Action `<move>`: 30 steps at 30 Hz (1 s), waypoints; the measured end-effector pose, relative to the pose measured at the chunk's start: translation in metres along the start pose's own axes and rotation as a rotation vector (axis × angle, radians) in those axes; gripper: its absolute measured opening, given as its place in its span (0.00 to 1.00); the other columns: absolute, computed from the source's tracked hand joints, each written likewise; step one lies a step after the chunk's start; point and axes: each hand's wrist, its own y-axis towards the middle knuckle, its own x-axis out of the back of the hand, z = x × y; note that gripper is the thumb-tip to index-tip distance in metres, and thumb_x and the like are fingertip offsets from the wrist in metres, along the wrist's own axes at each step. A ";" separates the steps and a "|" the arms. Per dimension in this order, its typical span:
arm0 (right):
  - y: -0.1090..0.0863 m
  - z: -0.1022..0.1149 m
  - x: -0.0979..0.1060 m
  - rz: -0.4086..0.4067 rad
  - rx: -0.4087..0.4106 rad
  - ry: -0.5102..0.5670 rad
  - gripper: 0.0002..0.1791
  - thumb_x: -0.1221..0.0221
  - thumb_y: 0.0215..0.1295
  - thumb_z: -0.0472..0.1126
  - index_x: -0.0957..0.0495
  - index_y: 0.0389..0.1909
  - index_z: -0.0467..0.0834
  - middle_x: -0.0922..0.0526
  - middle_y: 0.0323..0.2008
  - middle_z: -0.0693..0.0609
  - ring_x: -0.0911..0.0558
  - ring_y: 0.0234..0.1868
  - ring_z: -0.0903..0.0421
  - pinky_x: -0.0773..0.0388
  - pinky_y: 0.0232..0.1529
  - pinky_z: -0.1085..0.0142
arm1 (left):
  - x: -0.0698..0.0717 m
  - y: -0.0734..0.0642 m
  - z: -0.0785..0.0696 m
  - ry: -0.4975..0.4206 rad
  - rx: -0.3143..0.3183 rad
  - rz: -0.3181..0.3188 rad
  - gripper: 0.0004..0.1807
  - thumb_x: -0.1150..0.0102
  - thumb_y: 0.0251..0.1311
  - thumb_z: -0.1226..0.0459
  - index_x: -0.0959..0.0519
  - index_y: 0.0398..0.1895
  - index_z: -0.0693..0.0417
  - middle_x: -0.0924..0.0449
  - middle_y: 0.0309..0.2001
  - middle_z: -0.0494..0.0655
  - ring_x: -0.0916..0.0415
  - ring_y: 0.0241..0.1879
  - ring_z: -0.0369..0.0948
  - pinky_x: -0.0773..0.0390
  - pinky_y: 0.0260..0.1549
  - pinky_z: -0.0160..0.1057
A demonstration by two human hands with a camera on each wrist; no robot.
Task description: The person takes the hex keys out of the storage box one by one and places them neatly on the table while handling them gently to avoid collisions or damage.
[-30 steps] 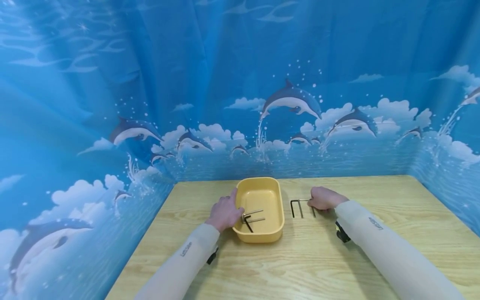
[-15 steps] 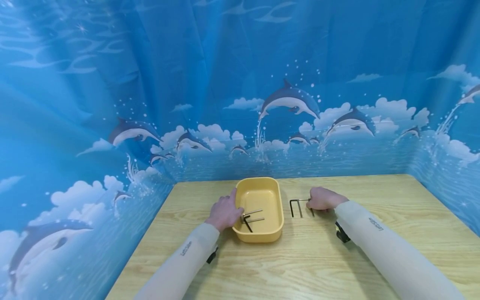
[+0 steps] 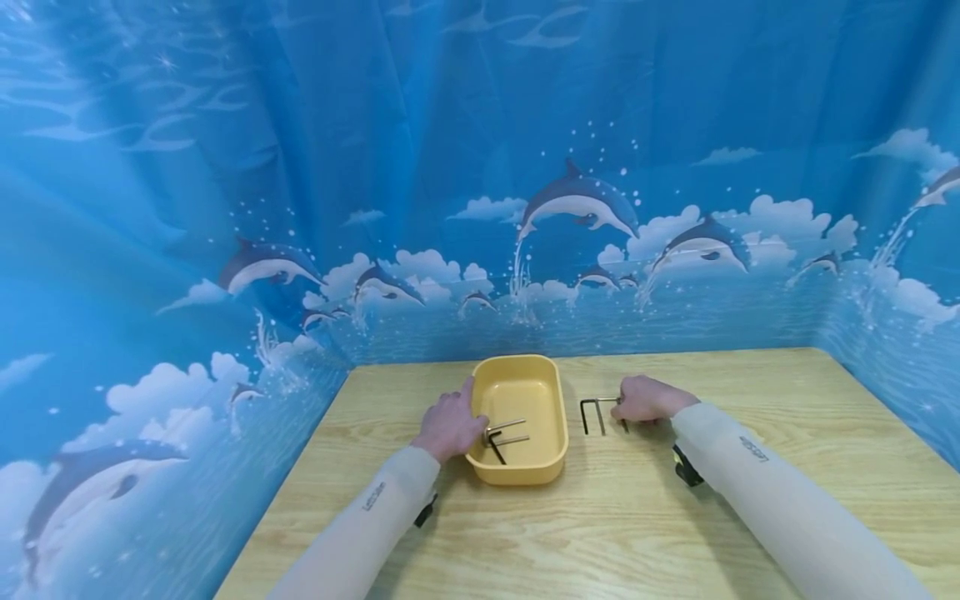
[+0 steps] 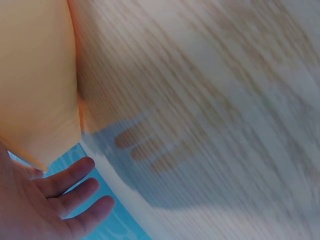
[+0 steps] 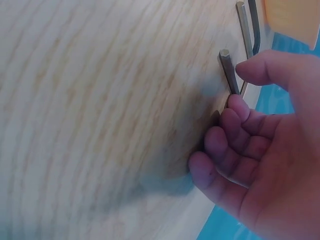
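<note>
In the head view, my left hand (image 3: 450,423) holds the left rim of a yellow plastic tray (image 3: 517,473), thumb over the inner side. The left wrist view shows its other fingers (image 4: 80,196) spread outside the tray wall. Inside the tray lie several hex keys (image 3: 510,440), silver and black. Right of it, a black hex key (image 3: 584,418) and a silver-grey hex key (image 3: 601,419) lie side by side on the table. My right hand (image 3: 647,398) pinches a third hex key (image 5: 228,70) beside them; its far part is hidden by my fingers.
The wood-grain table (image 3: 555,542) extends in front of both arms. A blue curtain (image 3: 450,167) with dolphins and clouds stands behind the table and along its sides.
My right hand has shifted very slightly at the third hex key, covering a bit more of it. The left hand, the tray and the other hex keys stay in place.
</note>
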 end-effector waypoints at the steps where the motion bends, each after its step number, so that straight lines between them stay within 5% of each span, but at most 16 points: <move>1: 0.000 0.000 0.000 0.000 0.003 0.000 0.22 0.42 0.68 0.44 0.30 0.12 0.50 0.38 0.09 0.57 0.41 0.11 0.60 0.41 0.15 0.67 | -0.001 0.000 0.000 -0.003 0.001 0.002 0.43 0.46 0.66 0.49 0.48 0.80 0.53 0.24 0.62 0.64 0.26 0.60 0.59 0.24 0.56 0.58; 23: 0.003 0.005 0.001 -0.001 0.008 -0.053 0.20 0.41 0.67 0.46 0.27 0.13 0.49 0.35 0.10 0.57 0.36 0.12 0.60 0.36 0.16 0.67 | 0.002 -0.001 -0.001 0.009 0.025 0.017 0.43 0.45 0.66 0.49 0.48 0.80 0.53 0.25 0.63 0.63 0.27 0.62 0.58 0.26 0.59 0.58; 30: 0.000 0.036 0.021 -0.071 0.128 -0.173 0.20 0.44 0.71 0.45 0.29 0.17 0.48 0.36 0.13 0.57 0.39 0.14 0.61 0.34 0.22 0.65 | 0.002 -0.002 -0.002 0.016 0.011 0.005 0.44 0.45 0.65 0.49 0.48 0.80 0.53 0.24 0.61 0.63 0.26 0.61 0.58 0.25 0.58 0.58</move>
